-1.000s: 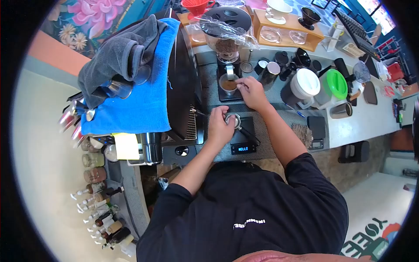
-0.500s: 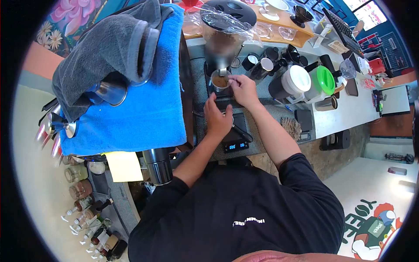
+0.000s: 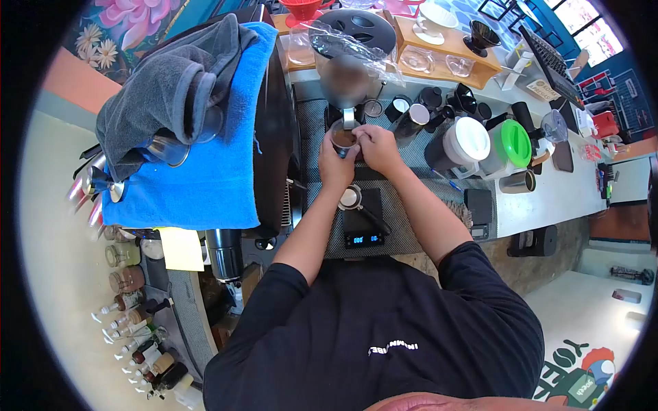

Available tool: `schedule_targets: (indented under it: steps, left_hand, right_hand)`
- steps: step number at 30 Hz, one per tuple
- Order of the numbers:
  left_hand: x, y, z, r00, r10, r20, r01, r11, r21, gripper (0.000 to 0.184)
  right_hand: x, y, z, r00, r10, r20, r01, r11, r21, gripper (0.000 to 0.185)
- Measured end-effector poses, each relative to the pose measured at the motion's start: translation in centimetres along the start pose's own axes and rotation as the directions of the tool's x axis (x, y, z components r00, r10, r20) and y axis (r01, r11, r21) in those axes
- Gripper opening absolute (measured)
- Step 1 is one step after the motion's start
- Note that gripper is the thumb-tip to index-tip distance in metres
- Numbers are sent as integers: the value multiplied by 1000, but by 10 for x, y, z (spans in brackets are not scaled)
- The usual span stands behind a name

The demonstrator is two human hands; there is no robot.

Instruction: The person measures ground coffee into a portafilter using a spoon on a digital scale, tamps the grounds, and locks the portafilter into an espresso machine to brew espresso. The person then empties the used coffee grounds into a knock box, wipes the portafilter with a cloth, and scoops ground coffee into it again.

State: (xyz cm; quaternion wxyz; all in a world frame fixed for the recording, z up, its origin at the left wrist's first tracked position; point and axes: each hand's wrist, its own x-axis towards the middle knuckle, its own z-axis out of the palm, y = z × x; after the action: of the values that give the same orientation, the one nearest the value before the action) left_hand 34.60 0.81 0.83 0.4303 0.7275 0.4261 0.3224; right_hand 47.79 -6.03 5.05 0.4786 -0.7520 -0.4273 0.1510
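Under the spout of the coffee grinder (image 3: 347,75) is a small cup (image 3: 343,138) with brown ground coffee inside. My left hand (image 3: 336,163) is wrapped round the cup's near left side. At the cup's right edge, the fingers of my right hand (image 3: 377,147) are pinched together; whatever they hold is too small to make out. Nearer my body, a portafilter (image 3: 351,198) rests on a black scale (image 3: 363,239) with a lit blue display.
To the left stands a machine covered by a blue towel (image 3: 199,185) and a grey cloth. Right of my hands are a white-lidded jug (image 3: 471,140), a green-lidded jug (image 3: 515,144) and dark canisters. A wooden shelf (image 3: 445,51) holds drippers behind.
My left hand has moved up from beside the portafilter to the cup and closed round it. The portafilter is now uncovered. The scale's display changed from a word to digits.
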Motion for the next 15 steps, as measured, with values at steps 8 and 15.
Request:
schedule_targets:
  steps: [8,15]
  left_hand:
    - [0,6,0,999,-42,-6,42,999,3,77]
    - [0,1,2,999,-34,0,34,999,32,76]
  right_hand:
    - [-8,-5,-6,960,-278,27,279,960,-11,19]
    - [-7,-7,-10,926,-375,31,376,921,-97,20]
